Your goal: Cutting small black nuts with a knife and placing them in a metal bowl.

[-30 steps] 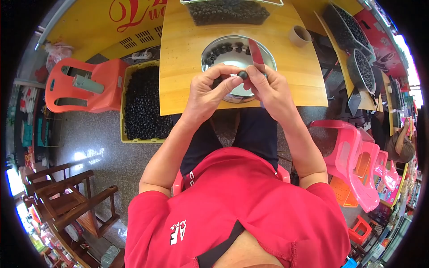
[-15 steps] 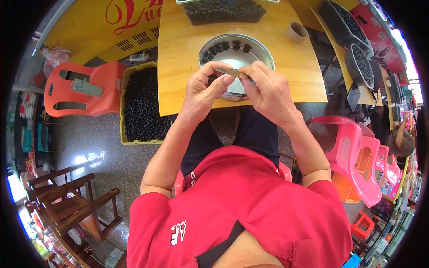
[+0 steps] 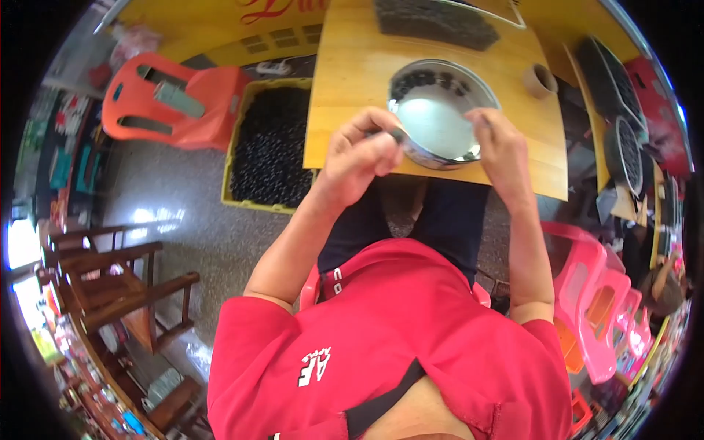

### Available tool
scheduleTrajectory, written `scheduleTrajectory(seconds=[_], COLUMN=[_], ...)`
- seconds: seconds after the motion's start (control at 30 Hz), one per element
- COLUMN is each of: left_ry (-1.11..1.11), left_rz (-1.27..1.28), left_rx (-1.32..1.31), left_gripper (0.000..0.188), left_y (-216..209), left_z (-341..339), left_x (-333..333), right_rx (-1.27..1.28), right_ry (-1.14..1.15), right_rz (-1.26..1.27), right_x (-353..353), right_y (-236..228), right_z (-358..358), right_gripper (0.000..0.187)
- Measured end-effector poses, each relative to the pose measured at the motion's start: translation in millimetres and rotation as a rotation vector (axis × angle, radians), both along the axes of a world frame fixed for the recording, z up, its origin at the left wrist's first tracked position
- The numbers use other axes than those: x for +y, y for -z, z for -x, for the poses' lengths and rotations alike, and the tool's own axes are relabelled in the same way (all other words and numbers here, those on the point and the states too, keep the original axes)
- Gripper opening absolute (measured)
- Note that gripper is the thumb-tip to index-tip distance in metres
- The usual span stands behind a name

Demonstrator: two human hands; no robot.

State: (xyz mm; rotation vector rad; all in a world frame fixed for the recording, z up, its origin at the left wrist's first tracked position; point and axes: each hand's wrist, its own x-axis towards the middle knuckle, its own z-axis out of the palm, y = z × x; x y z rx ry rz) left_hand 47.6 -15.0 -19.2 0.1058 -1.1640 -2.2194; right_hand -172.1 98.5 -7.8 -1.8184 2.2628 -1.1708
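A round metal basin (image 3: 449, 128) stands at the near edge of the wooden table, with several small dark round pieces (image 3: 433, 79) lying along its far inner side. My left hand (image 3: 359, 150) is at the basin's left rim, its thumb and forefinger closed on a small dark piece (image 3: 397, 134). Over the right side of the basin is my right hand (image 3: 502, 150), fingers curled and apart from the left. Whatever it may hold is hidden and blurred; no blade shows in it now.
The table (image 3: 352, 66) also bears a clear tub of dark pieces (image 3: 436, 22) and a brown cup (image 3: 540, 81). A yellow crate (image 3: 229, 172) full of dark round pieces stands left on the floor, beside an orange chair (image 3: 205, 110). Pink chairs (image 3: 587, 293) are at right.
My hands were together at a small knife blade over the near rim; now they are apart, the right further right. The whole view has shifted, the table appearing further right.
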Motion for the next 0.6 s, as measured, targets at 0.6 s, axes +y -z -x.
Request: scheduleTrajectory(seconds=[0.6], left_ry=[-0.900], left_rz=[-0.607], left_rx=[-0.630], left_gripper=[0.068], left_y=[197], left_z=[-141], left_x=[-154], right_rx=[-0.158], right_ry=[0.156], right_rz=[-0.084], right_x=[18], right_y=[10], right_z=[17], right_gripper=[0.023])
